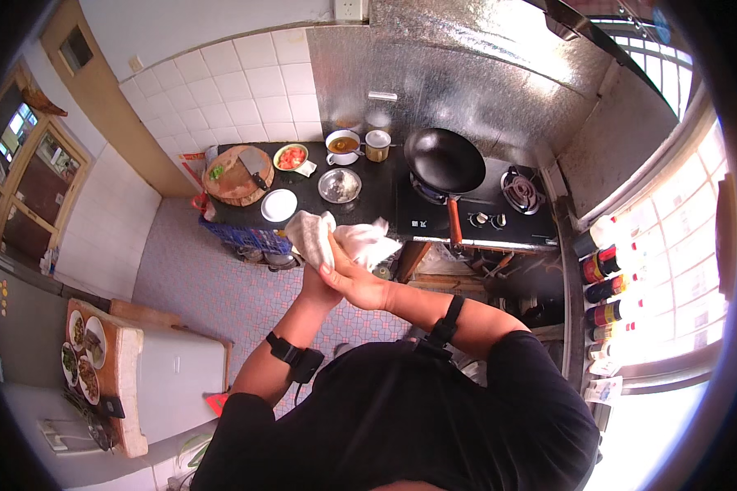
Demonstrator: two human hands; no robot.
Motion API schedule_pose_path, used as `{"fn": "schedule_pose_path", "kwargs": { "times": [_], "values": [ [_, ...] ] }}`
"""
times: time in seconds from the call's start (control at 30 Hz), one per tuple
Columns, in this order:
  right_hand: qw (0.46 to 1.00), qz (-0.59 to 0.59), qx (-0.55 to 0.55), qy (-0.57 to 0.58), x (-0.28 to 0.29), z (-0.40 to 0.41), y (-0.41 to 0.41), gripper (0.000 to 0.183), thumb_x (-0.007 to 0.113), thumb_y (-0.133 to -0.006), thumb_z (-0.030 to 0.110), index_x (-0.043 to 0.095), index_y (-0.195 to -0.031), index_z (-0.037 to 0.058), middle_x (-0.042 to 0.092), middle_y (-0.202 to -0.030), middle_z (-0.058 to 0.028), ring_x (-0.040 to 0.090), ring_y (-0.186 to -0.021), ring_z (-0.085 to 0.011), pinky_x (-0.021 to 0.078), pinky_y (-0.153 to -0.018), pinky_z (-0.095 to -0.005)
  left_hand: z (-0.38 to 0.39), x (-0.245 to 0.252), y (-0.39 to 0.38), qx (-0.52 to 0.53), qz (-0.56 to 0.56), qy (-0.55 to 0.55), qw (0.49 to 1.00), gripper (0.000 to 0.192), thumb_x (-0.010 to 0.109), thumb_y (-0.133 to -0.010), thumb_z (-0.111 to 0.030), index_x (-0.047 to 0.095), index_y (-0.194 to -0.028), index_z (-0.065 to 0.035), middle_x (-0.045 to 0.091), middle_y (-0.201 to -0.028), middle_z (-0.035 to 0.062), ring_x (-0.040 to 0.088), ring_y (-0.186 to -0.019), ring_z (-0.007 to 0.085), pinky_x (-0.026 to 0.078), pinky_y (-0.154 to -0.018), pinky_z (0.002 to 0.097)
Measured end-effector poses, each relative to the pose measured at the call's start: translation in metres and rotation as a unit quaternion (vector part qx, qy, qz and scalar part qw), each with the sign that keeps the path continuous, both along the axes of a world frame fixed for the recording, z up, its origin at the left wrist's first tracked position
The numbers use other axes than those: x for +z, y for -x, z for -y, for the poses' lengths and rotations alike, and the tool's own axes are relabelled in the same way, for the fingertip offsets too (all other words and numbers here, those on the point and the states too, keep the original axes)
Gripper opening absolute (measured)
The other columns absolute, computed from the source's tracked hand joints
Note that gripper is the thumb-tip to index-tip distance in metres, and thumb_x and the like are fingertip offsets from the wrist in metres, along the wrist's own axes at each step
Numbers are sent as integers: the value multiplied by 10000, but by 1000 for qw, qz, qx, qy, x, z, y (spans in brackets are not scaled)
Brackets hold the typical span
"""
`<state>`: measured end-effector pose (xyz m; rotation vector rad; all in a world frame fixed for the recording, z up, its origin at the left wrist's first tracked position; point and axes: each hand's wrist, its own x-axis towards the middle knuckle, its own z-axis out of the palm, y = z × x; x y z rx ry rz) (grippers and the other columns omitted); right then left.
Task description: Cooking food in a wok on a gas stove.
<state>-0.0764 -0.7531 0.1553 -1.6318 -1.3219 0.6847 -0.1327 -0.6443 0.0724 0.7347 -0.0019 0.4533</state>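
My two hands meet over the counter's front edge with a pale cloth (311,239) bunched around them. My left hand (320,283) is mostly hidden behind the cloth and my other hand; whether it grips the cloth is unclear. My right hand (361,283) lies against it, fingers extended, and another part of white cloth spreads just beyond. Past them on the black counter are a white plate (279,205), a metal bowl (339,186) with chopped white food, a bowl of chopped red food (292,158), and a round cutting board (227,191) bearing a cleaver (255,167) and chopped greens.
A black wok (445,161) with a wooden handle rests on the left burner; the right burner (521,190) holds none. A white cup (343,147) of brown liquid and a lidded jar (378,146) stand near the wall. Bottles (602,264) line the windowsill. Plates of food (88,377) sit at left.
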Motion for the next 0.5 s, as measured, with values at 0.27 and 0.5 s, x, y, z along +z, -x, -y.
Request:
{"fn": "schedule_pose_path", "kwargs": {
  "times": [0.27,0.5],
  "values": [
    [817,-569,83,-39,30,14,-11,871,362,-944,671,199,-1531,49,220,-1568,-166,190,-1454,-271,111,-1186,-438,4,37,13,-19,-101,39,994,460,487,-985,-472,484,-1333,-172,586,-1188,28,570,-1108,171,474,-968,357],
    [941,-271,-100,177,24,12,-17,289,498,-965,244,610,-982,-22,664,-749,-183,680,-643,-254,559,-550,-416,-1,26,13,-344,63,90,932,418,490,-957,-476,569,-1142,-110,643,-936,97,650,-730,228,546,-573,405]
  ]
}}
